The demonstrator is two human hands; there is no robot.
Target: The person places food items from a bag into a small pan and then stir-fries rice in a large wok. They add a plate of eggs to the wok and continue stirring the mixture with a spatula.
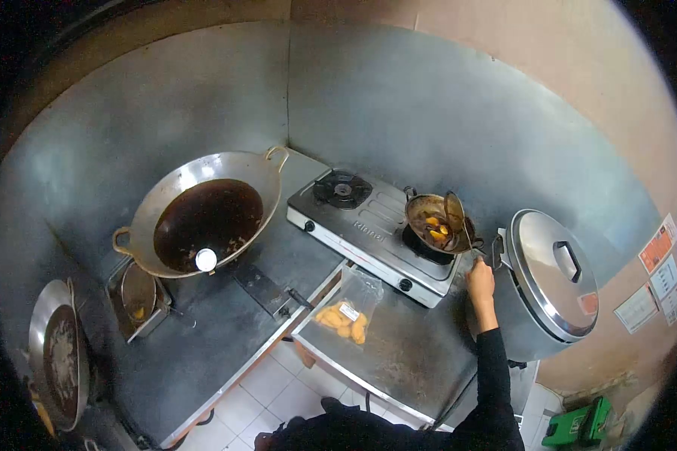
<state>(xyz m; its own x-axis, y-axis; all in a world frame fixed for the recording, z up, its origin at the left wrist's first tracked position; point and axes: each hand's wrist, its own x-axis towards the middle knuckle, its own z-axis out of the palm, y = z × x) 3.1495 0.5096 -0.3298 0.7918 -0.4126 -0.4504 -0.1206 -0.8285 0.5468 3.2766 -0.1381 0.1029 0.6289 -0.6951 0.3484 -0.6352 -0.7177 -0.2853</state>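
Observation:
My right hand (481, 286) is closed around the handle of a strainer (453, 212). The strainer's round head is tilted over a small wok (426, 203) on the right burner of the gas stove (368, 233). Yellow pieces of food (437, 222) lie in dark oil inside that wok. Only a sliver of what looks like my left hand (262, 441) shows at the bottom edge, close to my body, with its fingers hidden. On the counter before the stove lies a clear plastic bag (362, 289) with golden food pieces (343, 322) and a white label.
To the left stands a large wok (203, 167) of dark oil with a round dial thermometer (205, 260) at its rim. A second strainer (138, 292) rests in a metal tray. Another wok (41, 331) is far left. A big lidded pot (538, 301) stands right of my arm.

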